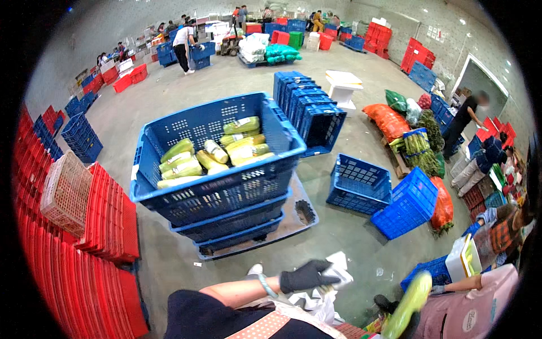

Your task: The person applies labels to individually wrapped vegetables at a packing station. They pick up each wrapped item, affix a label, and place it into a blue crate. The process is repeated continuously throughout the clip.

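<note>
My left hand (pixel 305 277), in a dark glove, reaches out over my apron with its fingers closed on crumpled white paper (pixel 340 272). More white strips hang below it. At the lower right, my right hand (pixel 414 326), also dark-gloved, grips a long pale green gourd (pixel 411 302); the gourd hides part of the hand. Ahead of me, similar gourds (pixel 189 164) lie in the top blue crate (pixel 220 198), some wearing white labels. That crate sits on other blue crates, stacked on a low base (pixel 307 223).
Tall red crate stacks (pixel 68 271) line the left, a pink basket (pixel 65 192) among them. Right of centre are nested blue crates (pixel 319 118), loose blue crates (pixel 361 183) and vegetable sacks (pixel 389 121). A co-worker in pink (pixel 474 305) is close at my right; other people work farther off.
</note>
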